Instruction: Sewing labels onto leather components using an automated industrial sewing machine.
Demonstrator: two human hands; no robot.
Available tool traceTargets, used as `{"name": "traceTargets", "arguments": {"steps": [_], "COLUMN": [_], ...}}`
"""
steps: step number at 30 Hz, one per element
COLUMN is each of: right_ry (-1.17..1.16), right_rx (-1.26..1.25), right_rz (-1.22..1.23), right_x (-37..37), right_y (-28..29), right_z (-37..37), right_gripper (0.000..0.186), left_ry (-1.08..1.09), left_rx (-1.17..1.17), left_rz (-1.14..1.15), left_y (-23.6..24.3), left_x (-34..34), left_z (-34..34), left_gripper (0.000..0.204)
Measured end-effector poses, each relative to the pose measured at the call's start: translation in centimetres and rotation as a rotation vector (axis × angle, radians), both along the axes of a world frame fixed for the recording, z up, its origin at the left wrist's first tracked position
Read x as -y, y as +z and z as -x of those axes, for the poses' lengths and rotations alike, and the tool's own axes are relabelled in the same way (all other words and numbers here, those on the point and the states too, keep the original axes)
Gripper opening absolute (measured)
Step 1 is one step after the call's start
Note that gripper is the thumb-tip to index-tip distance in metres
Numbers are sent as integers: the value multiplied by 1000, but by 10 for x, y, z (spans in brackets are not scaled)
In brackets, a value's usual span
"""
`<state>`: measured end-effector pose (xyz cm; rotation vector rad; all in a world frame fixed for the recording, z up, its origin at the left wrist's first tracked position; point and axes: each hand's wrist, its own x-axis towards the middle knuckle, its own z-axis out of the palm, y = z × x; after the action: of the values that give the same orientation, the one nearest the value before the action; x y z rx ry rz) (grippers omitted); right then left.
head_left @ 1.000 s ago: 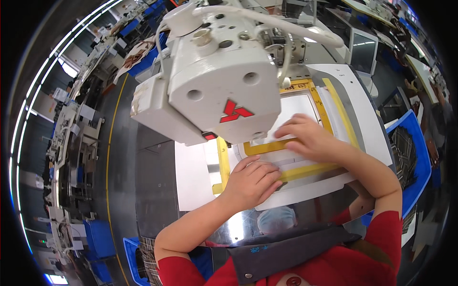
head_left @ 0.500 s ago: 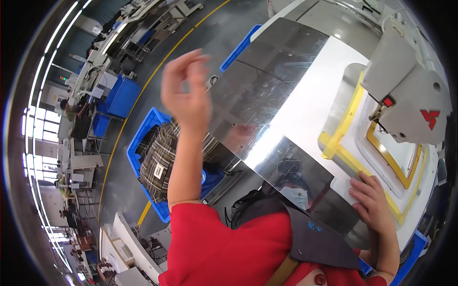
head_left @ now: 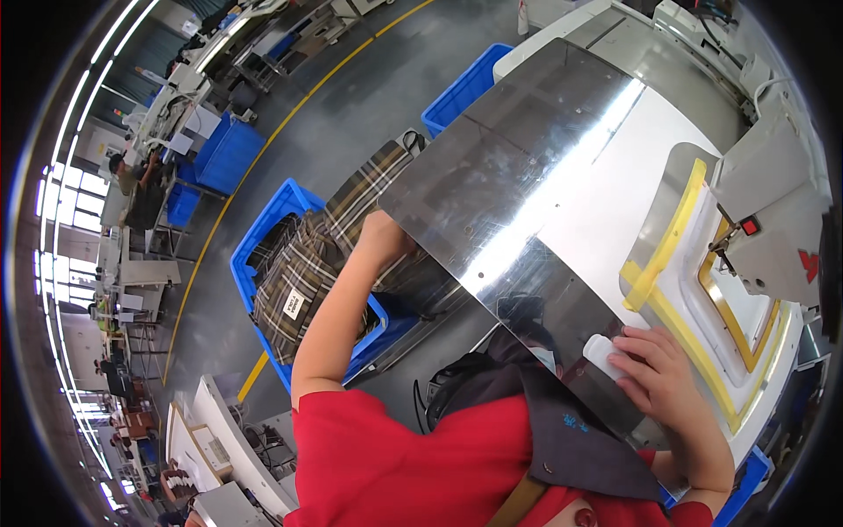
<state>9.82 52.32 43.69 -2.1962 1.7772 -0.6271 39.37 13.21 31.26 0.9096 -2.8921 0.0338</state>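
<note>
My left hand (head_left: pixel 384 235) reaches down at the metal tabletop's (head_left: pixel 492 149) left edge onto brown plaid cloth (head_left: pixel 364 186), its fingers hidden. More plaid cloth, with a pale label, is piled in a blue bin (head_left: pixel 244 263) beside the table. My right hand (head_left: pixel 659 378) lies at the near edge of the table, fingers bent and apart on a small white rounded piece (head_left: pixel 601 351), possibly a board corner. Beyond it are a white board (head_left: pixel 606 193) and a yellow-taped frame (head_left: pixel 667 237) under a white sewing machine head (head_left: pixel 764 255).
A second blue bin (head_left: pixel 465 83) stands by the table's far left corner. Across the yellow floor line (head_left: pixel 211 228) are workbenches, blue crates (head_left: pixel 215 154) and a person (head_left: pixel 127 171). A white bench (head_left: pixel 215 422) is behind my left side.
My view has swung left from the machine. My left hand left the frame, rose, and has come down onto the plaid cloth. My right hand has moved to the table's near edge.
</note>
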Motion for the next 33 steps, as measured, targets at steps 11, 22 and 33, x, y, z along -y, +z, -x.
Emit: {"name": "traceTargets", "arguments": {"steps": [11, 22, 33], "right_ry": [13, 5, 34], "right_rx": [-7, -21, 107], "right_rz": [-24, -36, 79], "right_x": [-4, -8, -9], "right_y": [-2, 4, -8], "right_z": [5, 2, 7], "right_gripper": [40, 40, 32], "left_ry": [406, -95, -448], "left_rx": [-1606, -1153, 17], "left_rz": [-1517, -1565, -379], "left_y": [-18, 170, 169], "left_x": [83, -10, -130], "left_z": [-134, 40, 202], "left_gripper": [48, 23, 22]}}
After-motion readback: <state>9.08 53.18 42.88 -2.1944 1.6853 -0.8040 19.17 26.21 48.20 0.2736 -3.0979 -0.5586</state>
